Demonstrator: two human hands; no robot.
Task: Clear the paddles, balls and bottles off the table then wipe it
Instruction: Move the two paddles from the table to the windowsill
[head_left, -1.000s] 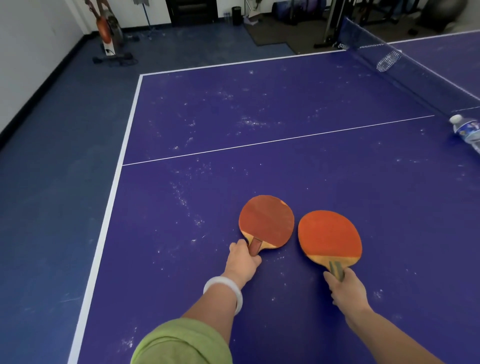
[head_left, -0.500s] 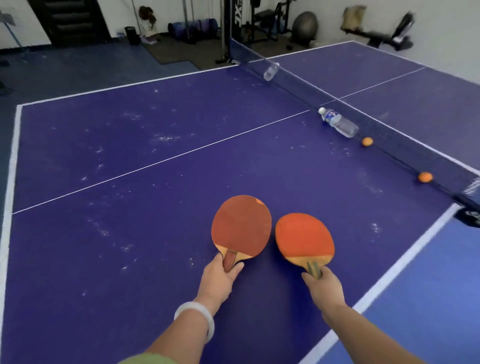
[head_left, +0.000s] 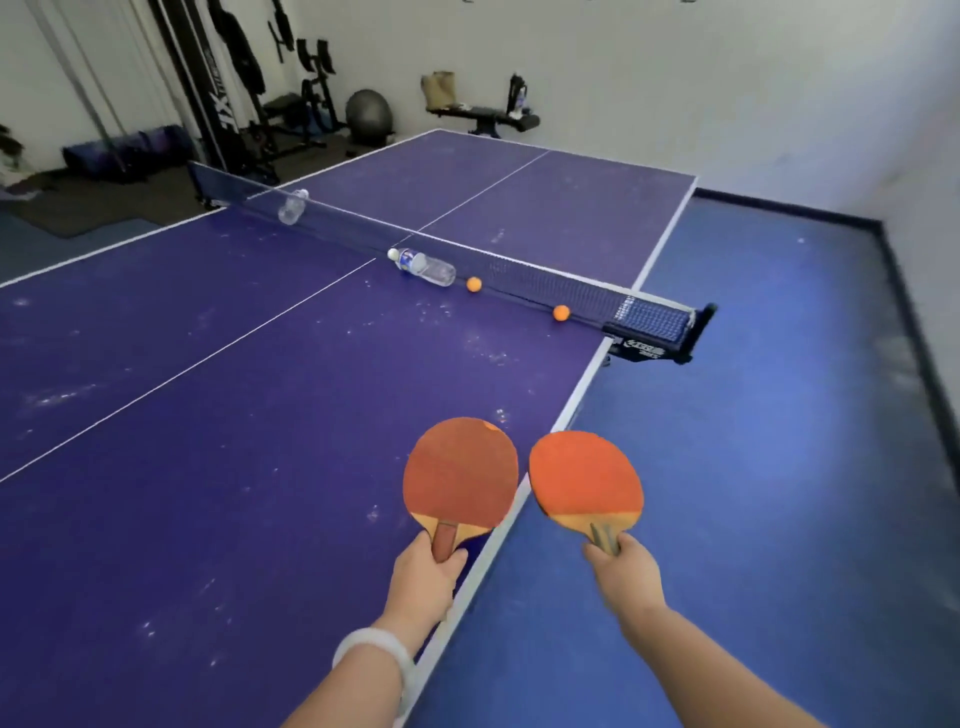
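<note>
Around: a net (head_left: 519, 283) is spanning the purple table (head_left: 208, 467), with gym gear (head_left: 260, 119) standing beyond.
By net: a clear bottle (head_left: 426, 267) is lying sideways; two orange balls (head_left: 474, 284) (head_left: 561, 313) are resting beside it; a second bottle (head_left: 292, 207) is showing blurred.
Paddles: the left hand (head_left: 423, 577) is gripping the darker red paddle (head_left: 460, 475) above the table edge; the right hand (head_left: 623, 577) is gripping the brighter orange paddle (head_left: 584, 480) over the blue floor (head_left: 753, 467).

Both arms stretched forward, side by side. Left hand (head_left: 423, 579) curled round the handle of a paddle (head_left: 460, 475), white bangle (head_left: 374, 649) on the wrist. Right hand (head_left: 623, 577) grips a second paddle (head_left: 584, 478), forearm bare.
</note>
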